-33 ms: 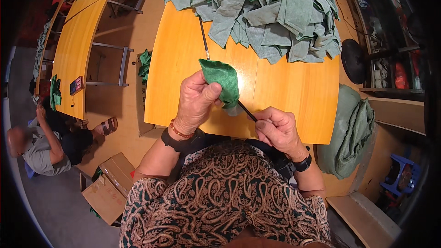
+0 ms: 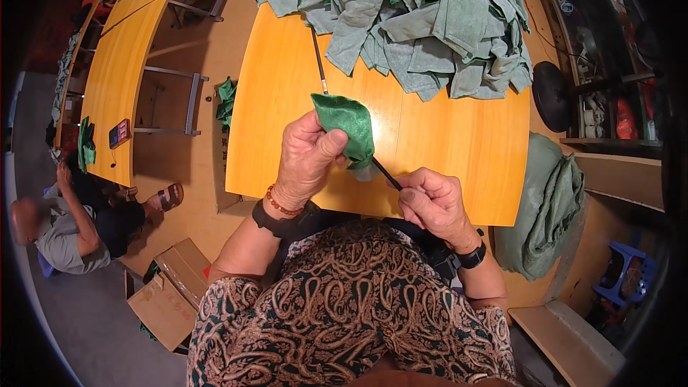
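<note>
Over the near half of the table [image 2: 459, 150], my left hand [image 2: 308, 158] pinches a small piece of shiny green velvet-like cloth [image 2: 345, 123], thumb on top, a corner pointing away from me. A pale bit of fabric shows at its near end. My right hand [image 2: 432, 204], lower and to the right, grips a thin black rod [image 2: 385, 172]. The rod's far end meets the cloth's near end; whether it goes inside, I cannot tell. Just beyond the cloth lies a slim dark stick [image 2: 318, 57] with a silvery end, its other end at a heap of grey-green cloth pieces [image 2: 423, 21].
A green sack-like bundle [image 2: 537, 208] stands against the table's right side. Open cardboard boxes [image 2: 168, 294] sit at lower left, near a seated person [image 2: 75, 236] at another table [image 2: 122, 79]. Shelving, a black round-based stand [image 2: 552, 97] and a blue stool [image 2: 625, 272] are at right.
</note>
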`<state>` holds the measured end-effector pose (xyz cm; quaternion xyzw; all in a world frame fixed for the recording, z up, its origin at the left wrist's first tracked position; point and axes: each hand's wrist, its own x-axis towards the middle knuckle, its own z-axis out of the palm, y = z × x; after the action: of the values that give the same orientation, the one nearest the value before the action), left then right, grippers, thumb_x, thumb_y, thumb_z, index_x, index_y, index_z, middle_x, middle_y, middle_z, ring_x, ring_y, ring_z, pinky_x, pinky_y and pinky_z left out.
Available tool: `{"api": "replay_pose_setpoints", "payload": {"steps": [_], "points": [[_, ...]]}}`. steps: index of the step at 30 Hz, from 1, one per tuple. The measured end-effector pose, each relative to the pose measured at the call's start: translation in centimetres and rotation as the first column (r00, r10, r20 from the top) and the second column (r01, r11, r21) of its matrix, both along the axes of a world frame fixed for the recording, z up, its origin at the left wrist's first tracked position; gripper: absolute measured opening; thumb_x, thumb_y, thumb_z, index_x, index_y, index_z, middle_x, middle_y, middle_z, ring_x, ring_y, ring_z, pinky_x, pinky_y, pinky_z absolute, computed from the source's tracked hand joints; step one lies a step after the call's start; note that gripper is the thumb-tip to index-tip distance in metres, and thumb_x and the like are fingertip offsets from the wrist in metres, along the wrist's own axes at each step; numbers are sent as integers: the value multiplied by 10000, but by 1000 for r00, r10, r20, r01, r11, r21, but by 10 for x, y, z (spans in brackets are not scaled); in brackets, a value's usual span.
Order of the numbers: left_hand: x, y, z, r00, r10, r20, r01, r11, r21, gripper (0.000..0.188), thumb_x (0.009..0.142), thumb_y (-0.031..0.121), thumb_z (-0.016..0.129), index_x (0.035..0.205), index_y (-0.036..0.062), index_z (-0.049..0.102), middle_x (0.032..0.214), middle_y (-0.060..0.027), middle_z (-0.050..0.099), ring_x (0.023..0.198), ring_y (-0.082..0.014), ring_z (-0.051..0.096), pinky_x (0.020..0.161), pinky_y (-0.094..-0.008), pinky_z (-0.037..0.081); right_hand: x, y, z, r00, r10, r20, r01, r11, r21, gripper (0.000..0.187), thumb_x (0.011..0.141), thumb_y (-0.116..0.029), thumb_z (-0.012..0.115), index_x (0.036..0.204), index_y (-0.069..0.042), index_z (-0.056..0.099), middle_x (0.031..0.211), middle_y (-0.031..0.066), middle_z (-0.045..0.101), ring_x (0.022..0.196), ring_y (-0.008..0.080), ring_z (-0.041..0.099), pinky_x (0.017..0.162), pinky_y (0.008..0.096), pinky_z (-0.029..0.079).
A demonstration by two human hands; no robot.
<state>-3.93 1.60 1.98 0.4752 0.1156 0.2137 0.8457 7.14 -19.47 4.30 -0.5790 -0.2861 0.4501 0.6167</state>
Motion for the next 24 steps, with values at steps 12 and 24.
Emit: {"api": "replay_pose_setpoints", "payload": {"steps": [12, 24], "points": [[2, 0, 8, 1000, 6, -8, -5, 999, 43, 427, 916, 319, 714, 1171, -7, 605, 971, -33, 669, 855, -91, 620, 744, -237, 514, -6, 4, -11, 994, -70, -88, 73, 997, 25, 107, 985, -30, 556, 1037, 38, 620, 640, 11, 564, 490, 47, 455, 434, 203, 347], [2, 8, 6, 984, 119, 131, -117, 993, -20, 149, 876, -11, 704, 1012, -1, 644, 992, -41, 653, 874, -116, 619, 789, -265, 515, 2, 0, -8, 1000, -14, 13, 14, 1000, -20, 117, 961, -24, 591, 1044, 34, 650, 709, 32, 632, 579, 63, 565, 505, 205, 441]]}}
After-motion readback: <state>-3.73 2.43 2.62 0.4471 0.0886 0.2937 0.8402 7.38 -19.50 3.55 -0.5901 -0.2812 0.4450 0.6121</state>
